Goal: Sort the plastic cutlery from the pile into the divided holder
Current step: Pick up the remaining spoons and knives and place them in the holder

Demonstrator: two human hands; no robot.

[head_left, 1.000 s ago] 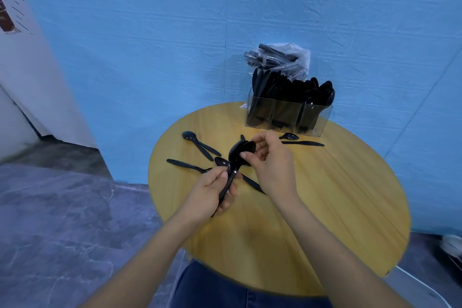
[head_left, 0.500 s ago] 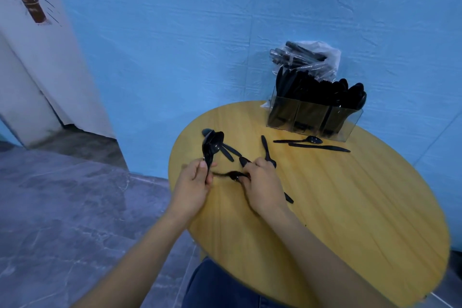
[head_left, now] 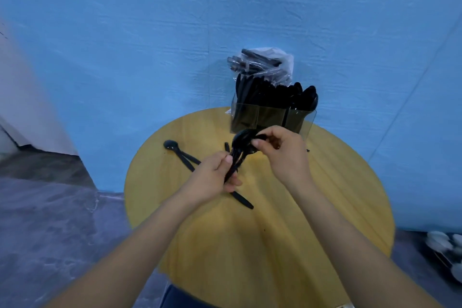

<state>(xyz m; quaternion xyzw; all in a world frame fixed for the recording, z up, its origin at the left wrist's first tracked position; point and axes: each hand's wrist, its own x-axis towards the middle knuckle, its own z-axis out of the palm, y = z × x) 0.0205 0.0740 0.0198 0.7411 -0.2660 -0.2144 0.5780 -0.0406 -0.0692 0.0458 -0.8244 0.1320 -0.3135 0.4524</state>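
Plain indoor room, type uncertain. A small round wooden table (head_left: pixel 300 207) stands against a blue textured wall (head_left: pixel 225 20); grey marble-patterned floor (head_left: pixel 50 207) lies left of the table, and a white wall section (head_left: pixel 22 107) farther left.

A round table (head_left: pixel 287 232) of yellow-tan wood grain, streaked lengthwise with darker lines, stands before a light blue wall (head_left: pixel 175 32) of faintly wrinkled texture crossed by thin seams; the floor (head_left: pixel 45 220) is grey with pale marbled veining, and a white wall section (head_left: pixel 22 97) fills the left edge. The plastic cutlery is uniformly black: the bundle of spoons (head_left: pixel 241 144) held in the hands, the loose spoon (head_left: pixel 172 145) and the loose knife (head_left: pixel 242 199) on the table, and the pieces in the clear divided holder (head_left: pixel 272 117), behind which lies a clear bag (head_left: pixel 265 62) of black pieces with whitish creases
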